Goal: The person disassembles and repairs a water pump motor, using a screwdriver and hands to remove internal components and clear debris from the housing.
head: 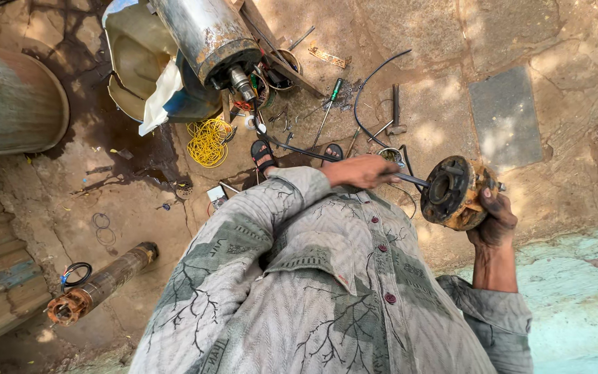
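Grey leaf-patterned shirt [327, 291] fills my view below, my right hand [496, 218] closed round the rusty round metal flange [451, 194] held up, my left hand [361, 171] gripping the thin dark rod [354, 161] in it.

Rusty round flanged pump part [455, 192], orange-brown with a dark central bore and bolt holes, held up on edge above the ground, bore facing the camera, with a thin dark rod [344, 156] touching its left rim.

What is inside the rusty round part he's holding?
A dark hollow shows in the rusty part, with a rod running toward it. The right hand covers its far side.
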